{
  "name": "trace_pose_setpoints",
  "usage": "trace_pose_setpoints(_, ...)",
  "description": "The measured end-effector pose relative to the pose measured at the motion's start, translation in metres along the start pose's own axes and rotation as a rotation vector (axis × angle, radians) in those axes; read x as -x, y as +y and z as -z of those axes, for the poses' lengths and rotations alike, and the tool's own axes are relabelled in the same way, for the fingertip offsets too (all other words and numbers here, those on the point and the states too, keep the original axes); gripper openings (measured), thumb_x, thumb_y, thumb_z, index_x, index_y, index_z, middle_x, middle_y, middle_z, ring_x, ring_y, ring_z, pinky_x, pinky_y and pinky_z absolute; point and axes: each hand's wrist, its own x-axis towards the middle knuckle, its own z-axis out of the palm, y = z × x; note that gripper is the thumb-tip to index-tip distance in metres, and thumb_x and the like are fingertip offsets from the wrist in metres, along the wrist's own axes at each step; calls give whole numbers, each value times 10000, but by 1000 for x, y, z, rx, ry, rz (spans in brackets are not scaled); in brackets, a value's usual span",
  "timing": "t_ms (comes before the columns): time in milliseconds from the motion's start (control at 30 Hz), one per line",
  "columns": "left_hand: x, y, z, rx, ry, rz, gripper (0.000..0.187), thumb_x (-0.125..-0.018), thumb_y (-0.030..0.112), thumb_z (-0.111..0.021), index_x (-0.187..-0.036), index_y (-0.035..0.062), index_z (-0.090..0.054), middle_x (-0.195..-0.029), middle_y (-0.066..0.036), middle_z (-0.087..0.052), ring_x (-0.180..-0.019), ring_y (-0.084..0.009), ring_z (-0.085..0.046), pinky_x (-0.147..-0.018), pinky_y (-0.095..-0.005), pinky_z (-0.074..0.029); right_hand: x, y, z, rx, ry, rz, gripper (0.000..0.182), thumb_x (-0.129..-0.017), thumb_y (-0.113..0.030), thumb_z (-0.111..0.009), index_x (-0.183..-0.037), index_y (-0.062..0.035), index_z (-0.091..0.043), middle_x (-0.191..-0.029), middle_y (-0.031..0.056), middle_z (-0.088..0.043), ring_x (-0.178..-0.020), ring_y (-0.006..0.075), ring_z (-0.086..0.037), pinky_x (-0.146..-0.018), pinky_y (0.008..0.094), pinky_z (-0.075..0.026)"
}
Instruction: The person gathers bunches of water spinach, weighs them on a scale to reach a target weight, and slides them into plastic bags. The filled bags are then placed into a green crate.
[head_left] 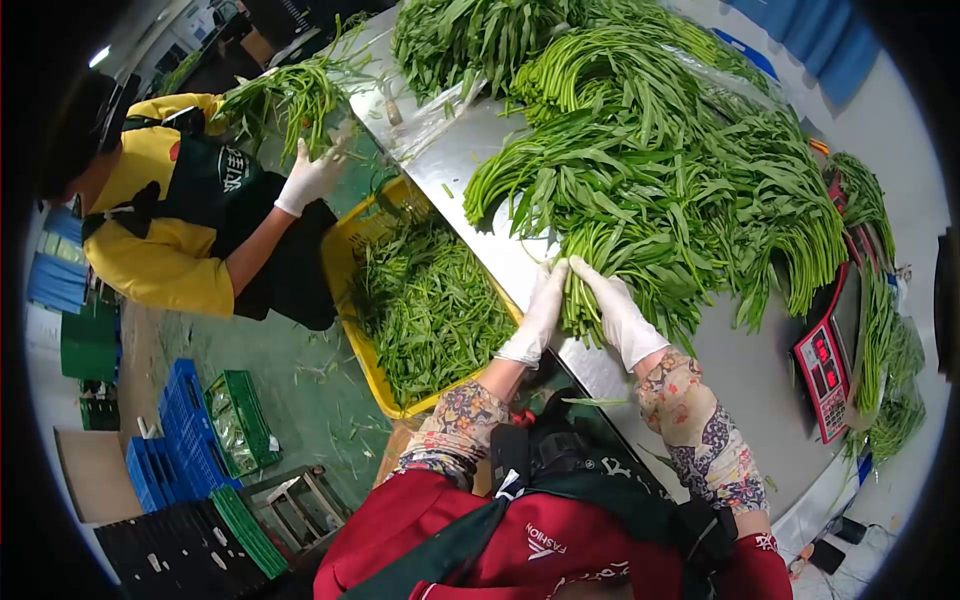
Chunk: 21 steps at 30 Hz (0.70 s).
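Both my hands wear thin white gloves. My left hand [541,318] and my right hand [622,318] close from either side round the stem ends of a bunch of water spinach [580,302] at the near edge of the metal table [760,385]. Their fingertips almost meet above the stems. The bunch's leaves spread away to the right, against a large heap of water spinach [690,170] with long green stems and narrow leaves. Part of each palm is hidden.
A yellow crate [345,290] of loose leaves stands left of the table. A co-worker [185,215] beyond it holds greens in gloved hands. A red digital scale [825,375] sits at right. Blue crates [190,420] and a green crate [240,420] lie on the floor.
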Motion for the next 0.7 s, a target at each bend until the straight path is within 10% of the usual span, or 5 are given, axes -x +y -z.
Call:
trace_pose_setpoints(133, -17, 32, 16, 306, -96, 350, 799, -902, 646, -339, -1286, -49, -422, -1171, -165, -569, -1072, -252, -566, -951, -392, -448, 2, 0, 0, 28, -27, 25, 473, -803, -322, -714, -1095, 33, -601, -974, 95, -667, -787, 164, -643, -708, 287, -512)
trace_pose_setpoints(167, -30, 28, 25, 338, -136, 391, 618, -919, 548, -450, -1204, 3, -514, -1053, -114, -629, -937, -203, -615, -821, -358, -510, 3, -1, 0, 30, -24, 9, 486, -792, -323, -724, -1089, 41, -602, -985, 103, -662, -804, 167, -638, -711, 290, -506)
trace_pose_setpoints(567, -2, 35, 5, 39, -177, 217, 302, -917, 206, -573, -1164, 40, -527, -1058, -62, -601, -926, -171, -569, -845, -314, -466, 16, -6, 9, -221, -243, 13, 419, -832, -262, -667, -1140, 12, -591, -1033, 87, -655, -881, 154, -631, -786, 261, -496)
trace_pose_setpoints(700, 15, 9, -8, -215, -309, -184, 448, -967, 247, -463, -1321, -16, -385, -1163, -140, -558, -1050, -218, -525, -925, -334, -415, 43, -6, 33, -224, -329, 48, 364, -889, -286, -590, -1142, -25, -578, -1041, 56, -648, -893, 154, -624, -809, 309, -504)
